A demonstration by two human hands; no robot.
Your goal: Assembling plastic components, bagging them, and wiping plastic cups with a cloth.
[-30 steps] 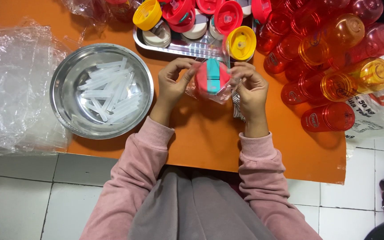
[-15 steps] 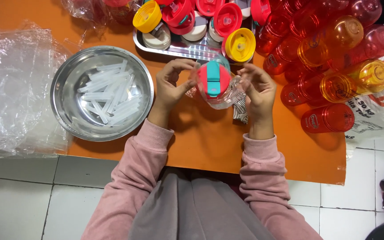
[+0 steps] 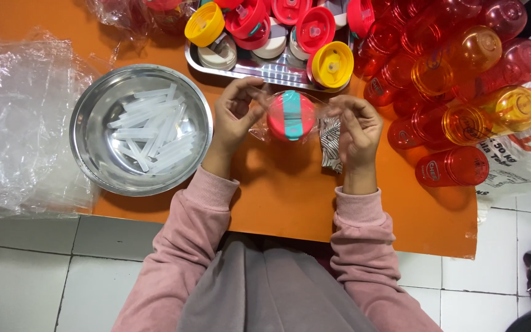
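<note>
Now the clear wrap (image 3: 259, 114) is stretched wider than a moment ago, baring more of the red lid (image 3: 291, 115), so the unwrapping looks further along. The left hand (image 3: 236, 114) and right hand (image 3: 354, 126) each pinch a wrap edge; the lid sits between them above the orange table (image 3: 278, 190).

A round pink lid (image 3: 291, 115) with a teal flip strap across its middle is seen face-up, wrapped in a clear plastic bag (image 3: 324, 114) that is pulled out to both sides, above the orange table (image 3: 290, 184).
</note>
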